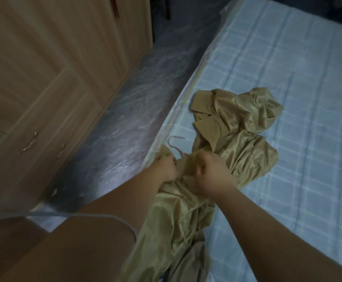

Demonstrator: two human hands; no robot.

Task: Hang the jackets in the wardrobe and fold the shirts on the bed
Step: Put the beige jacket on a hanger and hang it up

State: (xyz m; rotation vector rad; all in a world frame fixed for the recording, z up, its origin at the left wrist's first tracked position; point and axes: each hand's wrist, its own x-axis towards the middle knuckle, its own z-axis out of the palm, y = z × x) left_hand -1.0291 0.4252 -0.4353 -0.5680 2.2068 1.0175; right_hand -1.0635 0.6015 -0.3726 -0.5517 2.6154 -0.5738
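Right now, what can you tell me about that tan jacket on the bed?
The jacket is olive-tan, of thin, slightly shiny cloth, crumpled along the edge of the bed, with duller flat flaps at its far end. A pinkish hanger sticks its hook out just past the hands. The left hand and right hand each grip bunched cloth around the hanger.

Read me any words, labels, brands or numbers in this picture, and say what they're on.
None can be read. The olive jacket, its hanger, the checked bed sheet and the wardrobe doors show no writing, label or number.
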